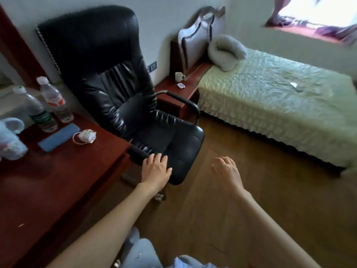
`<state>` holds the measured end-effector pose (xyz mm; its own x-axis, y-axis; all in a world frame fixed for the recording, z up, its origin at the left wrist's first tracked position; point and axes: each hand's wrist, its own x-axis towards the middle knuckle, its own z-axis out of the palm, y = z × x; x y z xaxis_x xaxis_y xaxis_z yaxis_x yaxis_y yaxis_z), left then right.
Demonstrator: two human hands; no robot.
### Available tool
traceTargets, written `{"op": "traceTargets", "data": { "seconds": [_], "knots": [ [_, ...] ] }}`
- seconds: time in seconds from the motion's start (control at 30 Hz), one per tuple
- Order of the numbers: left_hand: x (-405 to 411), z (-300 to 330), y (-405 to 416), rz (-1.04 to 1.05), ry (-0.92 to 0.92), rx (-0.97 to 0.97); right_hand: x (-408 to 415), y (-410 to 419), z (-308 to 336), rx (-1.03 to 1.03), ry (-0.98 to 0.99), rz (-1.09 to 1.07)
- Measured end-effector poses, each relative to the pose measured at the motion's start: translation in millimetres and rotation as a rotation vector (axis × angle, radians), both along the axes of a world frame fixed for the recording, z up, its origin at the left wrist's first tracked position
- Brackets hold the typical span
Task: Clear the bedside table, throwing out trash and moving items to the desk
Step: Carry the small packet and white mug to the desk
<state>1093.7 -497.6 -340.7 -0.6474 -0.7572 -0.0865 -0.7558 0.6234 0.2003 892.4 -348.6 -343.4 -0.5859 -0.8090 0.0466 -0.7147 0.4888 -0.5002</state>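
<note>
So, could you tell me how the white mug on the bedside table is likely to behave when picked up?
The white mug looks ceramic, so probably rigid and breakable if dropped. It stands upright on the bedside table, so it likely lifts steadily by its handle. Whether it holds liquid cannot be seen.

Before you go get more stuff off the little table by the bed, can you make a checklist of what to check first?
1. Left hand free to carry: ok, fingers straight, holding nothing, over the chair's near armrest.
2. Right hand free: ok, relaxed above the floor, holding nothing.
3. Things left on the bedside table: not ok, a white mug and a small box are on it.
4. Way to the table: not ok, the black chair stands between the desk and it.
5. Room on the desk: ok, bare wood in front of the bottles.
6. Trash bin: cannot tell, none in view.
</note>
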Motion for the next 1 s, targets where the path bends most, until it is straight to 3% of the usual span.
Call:
{"op": "traceTargets", "data": {
  "seconds": [0.43,1.0],
  "knots": [
    [-238.3,39.5,48.2,-0.402,0.064,-0.114,-159.4,115.6,45.5,-0.020,0.013,-0.411],
    [-509.4,52.4,-72.5,-0.446,0.152,-0.186,-426.2,6.2,75.0,-0.082,0.145,-0.440]
  ]
}}
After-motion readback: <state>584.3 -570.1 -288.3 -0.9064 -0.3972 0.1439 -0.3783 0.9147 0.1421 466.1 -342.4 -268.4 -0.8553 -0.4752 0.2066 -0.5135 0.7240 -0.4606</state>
